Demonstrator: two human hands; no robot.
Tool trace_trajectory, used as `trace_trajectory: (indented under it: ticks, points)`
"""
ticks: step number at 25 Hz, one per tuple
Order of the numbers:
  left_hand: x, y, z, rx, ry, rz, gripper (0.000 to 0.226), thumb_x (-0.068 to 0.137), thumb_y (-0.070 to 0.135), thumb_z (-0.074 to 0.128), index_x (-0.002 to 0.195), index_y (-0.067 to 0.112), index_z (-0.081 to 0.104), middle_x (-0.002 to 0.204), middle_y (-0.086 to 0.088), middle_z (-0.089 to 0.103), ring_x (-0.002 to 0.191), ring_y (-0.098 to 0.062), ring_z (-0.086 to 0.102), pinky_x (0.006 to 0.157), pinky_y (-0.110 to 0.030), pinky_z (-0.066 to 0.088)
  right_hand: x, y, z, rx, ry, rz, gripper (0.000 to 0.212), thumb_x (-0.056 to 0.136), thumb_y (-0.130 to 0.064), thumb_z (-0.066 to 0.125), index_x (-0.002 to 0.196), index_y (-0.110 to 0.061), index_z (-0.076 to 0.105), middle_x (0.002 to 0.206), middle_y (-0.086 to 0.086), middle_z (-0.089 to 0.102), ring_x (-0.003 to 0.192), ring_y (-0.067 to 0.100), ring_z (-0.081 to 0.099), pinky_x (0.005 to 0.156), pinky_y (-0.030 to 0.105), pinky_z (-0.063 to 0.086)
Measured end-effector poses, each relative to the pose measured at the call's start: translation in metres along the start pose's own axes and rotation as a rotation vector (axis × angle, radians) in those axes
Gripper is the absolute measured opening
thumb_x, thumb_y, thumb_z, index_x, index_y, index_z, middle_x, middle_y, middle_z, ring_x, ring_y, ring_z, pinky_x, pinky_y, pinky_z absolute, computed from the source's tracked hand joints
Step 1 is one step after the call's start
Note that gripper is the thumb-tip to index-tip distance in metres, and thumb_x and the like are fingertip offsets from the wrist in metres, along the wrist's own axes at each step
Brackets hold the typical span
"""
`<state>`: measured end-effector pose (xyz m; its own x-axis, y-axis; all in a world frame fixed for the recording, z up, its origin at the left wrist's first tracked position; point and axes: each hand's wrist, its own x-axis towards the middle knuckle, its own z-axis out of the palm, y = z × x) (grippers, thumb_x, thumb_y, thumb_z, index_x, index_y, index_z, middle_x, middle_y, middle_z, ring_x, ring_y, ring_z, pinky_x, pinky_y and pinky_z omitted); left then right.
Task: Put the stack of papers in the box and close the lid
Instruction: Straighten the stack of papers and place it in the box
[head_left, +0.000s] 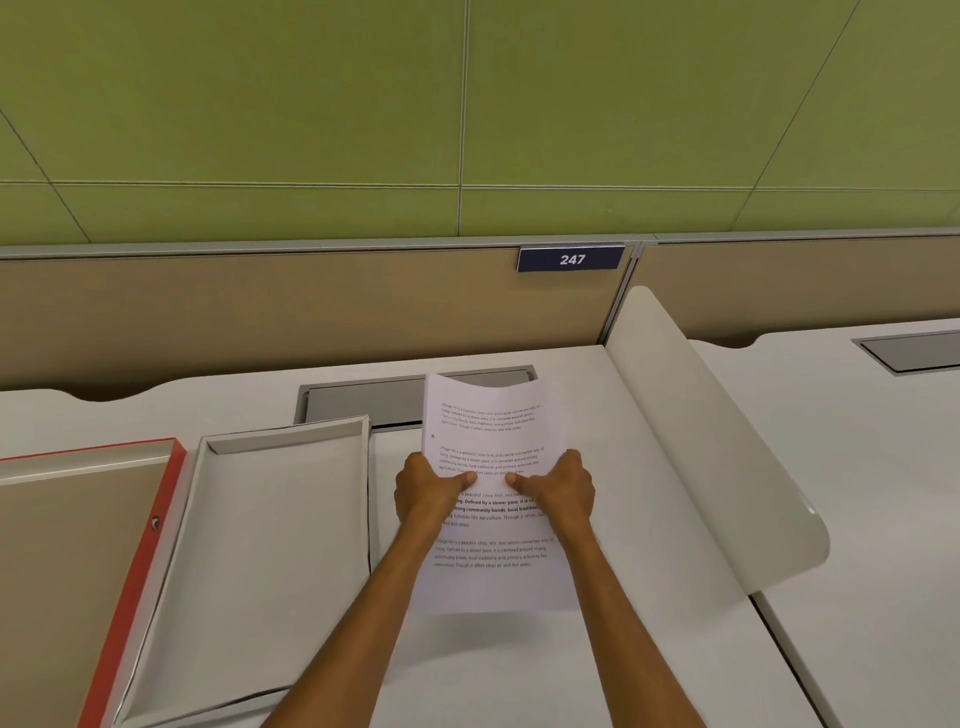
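Note:
A stack of white printed papers (493, 577) is lifted over the desk in front of me, its top edge curling. My left hand (423, 491) grips its left edge with the thumb on top. My right hand (563, 491) grips the right edge the same way. To the left lies an open shallow white box (275, 525), with nothing inside it. Its lid (67, 561), red on the outside and tan inside, lies open flat further left.
The white desk (649, 649) carries a grey cable hatch (363, 400) behind the papers. A curved white divider (722, 441) stands on the right, another desk beyond it. A tan partition with a "247" sign (571, 259) runs along the back.

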<state>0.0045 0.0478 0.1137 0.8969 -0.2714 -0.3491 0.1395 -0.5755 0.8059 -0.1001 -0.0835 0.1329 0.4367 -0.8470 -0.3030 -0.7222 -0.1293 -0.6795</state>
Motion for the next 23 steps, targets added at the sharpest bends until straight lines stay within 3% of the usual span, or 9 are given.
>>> trace_trajectory:
  ticks: [3,10,15,20,23]
  points:
    - [0.003,-0.015,-0.033,-0.022,0.018,-0.024,0.043,0.071,0.029,0.085,0.103,0.008,0.063,0.107,-0.012,0.074,0.073,-0.022,0.070,0.054,-0.027,0.054,-0.017,-0.017,0.024,0.009,-0.050,-0.029,0.063,0.068,-0.035,0.086,0.110,-0.009,0.046,0.117,0.011,0.066,0.100,0.030,0.069,0.075,0.034,0.056]
    - [0.010,-0.062,-0.115,-0.083,0.088,-0.103,0.040,0.070,0.026,0.086,0.100,0.007,0.067,0.104,-0.013,0.075,0.074,-0.026,0.072,0.052,-0.025,0.053,-0.061,-0.060,0.092,-0.011,-0.156,-0.100,0.062,0.068,-0.033,0.086,0.108,-0.009,0.046,0.115,0.010,0.067,0.097,0.028,0.070,0.078,0.037,0.060]
    - [0.017,-0.097,-0.170,-0.077,0.153,-0.131,0.032,0.071,0.024,0.085,0.092,0.012,0.064,0.101,-0.013,0.076,0.059,-0.016,0.064,0.046,-0.021,0.047,-0.092,-0.089,0.144,-0.023,-0.219,-0.138,0.060,0.069,-0.034,0.086,0.103,-0.013,0.041,0.117,0.010,0.066,0.099,0.028,0.069,0.073,0.031,0.056]
    - [0.030,-0.128,-0.213,-0.074,0.158,-0.157,0.029,0.071,0.019,0.085,0.089,0.012,0.064,0.102,-0.015,0.075,0.063,-0.017,0.065,0.049,-0.023,0.050,-0.111,-0.107,0.193,-0.044,-0.274,-0.151,0.064,0.069,-0.035,0.086,0.107,-0.013,0.039,0.118,0.009,0.065,0.101,0.027,0.069,0.073,0.030,0.055]
    - [0.039,-0.143,-0.227,-0.069,0.154,-0.171,0.027,0.072,0.017,0.084,0.085,0.016,0.060,0.103,-0.013,0.075,0.056,-0.009,0.060,0.044,-0.020,0.044,-0.115,-0.111,0.216,-0.056,-0.289,-0.142,0.066,0.069,-0.034,0.086,0.111,-0.012,0.040,0.119,0.008,0.064,0.103,0.026,0.068,0.072,0.029,0.054]
